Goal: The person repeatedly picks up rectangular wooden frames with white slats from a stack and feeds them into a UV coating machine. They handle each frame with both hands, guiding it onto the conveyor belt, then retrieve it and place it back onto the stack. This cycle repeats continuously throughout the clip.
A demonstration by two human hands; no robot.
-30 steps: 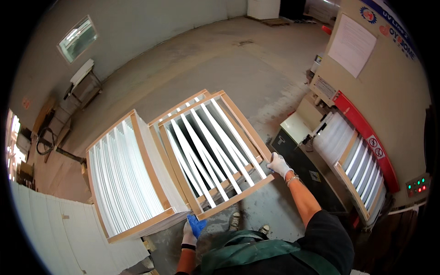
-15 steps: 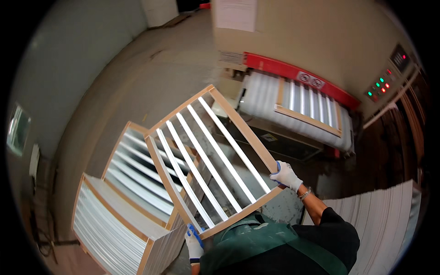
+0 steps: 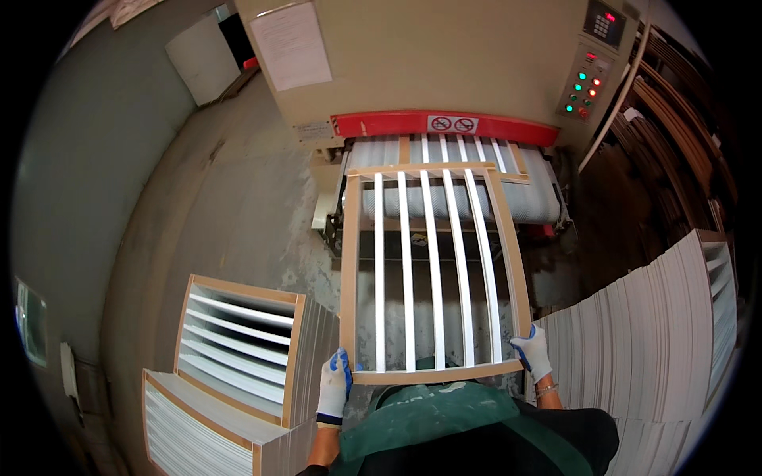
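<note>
Between my two gloved hands I hold a slatted frame (image 3: 352, 270), with a brown border and several white slats. My left hand (image 3: 334, 385), in a white glove with blue on the fingers, is closed on the near left corner. On the near right corner my right hand (image 3: 533, 353), gloved alike, is closed too. The frame's far end overlaps the belt of the machine in view; whether it touches the belt I cannot tell. A second slatted frame (image 3: 514, 178) lies on the conveyor belt (image 3: 540, 198), partly under the machine's red bar (image 3: 381, 124).
Stacks of slatted frames (image 3: 238, 337) stand at the lower left. A tall stack of pale panels or frames (image 3: 627, 341) rises at my right. A beige machine (image 3: 444, 63) with a lit control panel (image 3: 583, 87) stands ahead. Brown strips (image 3: 675, 127) lie on racks at far right.
The held frame has turned from a slant to nearly straight and moved toward the belt. My view has swung to the right. The frame on the belt is further under the red bar.
</note>
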